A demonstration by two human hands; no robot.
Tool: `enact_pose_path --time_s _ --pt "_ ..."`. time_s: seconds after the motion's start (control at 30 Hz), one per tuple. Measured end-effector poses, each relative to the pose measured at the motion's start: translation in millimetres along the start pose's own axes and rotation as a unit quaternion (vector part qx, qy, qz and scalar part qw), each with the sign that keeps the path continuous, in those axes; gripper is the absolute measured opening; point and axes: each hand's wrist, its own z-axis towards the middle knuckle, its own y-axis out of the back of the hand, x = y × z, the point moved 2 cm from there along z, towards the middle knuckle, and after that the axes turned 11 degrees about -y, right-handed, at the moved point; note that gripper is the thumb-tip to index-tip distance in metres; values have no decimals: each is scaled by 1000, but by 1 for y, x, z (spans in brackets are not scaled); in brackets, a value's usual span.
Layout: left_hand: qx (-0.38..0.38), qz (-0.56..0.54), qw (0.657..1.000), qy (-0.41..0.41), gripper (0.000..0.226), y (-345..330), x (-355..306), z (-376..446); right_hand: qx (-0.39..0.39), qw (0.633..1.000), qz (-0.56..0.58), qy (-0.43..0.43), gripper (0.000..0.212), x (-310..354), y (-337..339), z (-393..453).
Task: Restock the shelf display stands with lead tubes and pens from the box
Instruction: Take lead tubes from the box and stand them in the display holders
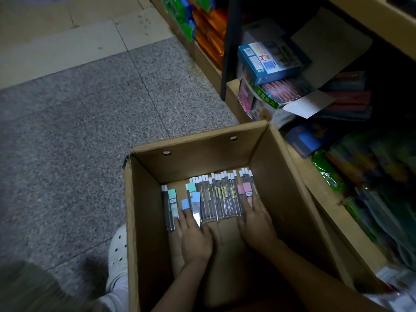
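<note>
An open cardboard box (283,188) stands on the floor beside the shelf. On its bottom lies a row of several clear lead tubes (221,199) with white caps, plus flat packs capped in green, blue (195,204) and pink (245,190). My left hand (193,237) reaches into the box, its fingers lying on the near ends of the blue and green packs at the left. My right hand (256,224) lies flat on the near ends of the pink packs at the right of the row. Both hands bracket the tubes from the two sides.
The low shelf (324,194) to the right holds blue (267,61), pink and green stationery packs. Orange and green packs (202,23) stand further back. Grey speckled floor (90,122) lies to the left. A white perforated shoe (118,251) touches the box's left wall.
</note>
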Motion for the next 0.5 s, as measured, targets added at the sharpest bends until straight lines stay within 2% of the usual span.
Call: enact_pose_path --time_s 0.07,0.2,0.37,0.5 --pt "8 5 1000 -13 64 -4 -3 2 -3 1000 -7 -7 71 1 -4 1" --pt "-34 -5 997 -65 50 -9 -16 2 -46 999 27 -9 59 5 -7 3" --pt "-70 -27 994 -78 34 -9 -10 7 -80 988 129 -20 42 6 1 10" --pt "-102 -40 987 -116 32 -7 -15 10 -75 976 200 -45 49 14 5 15"
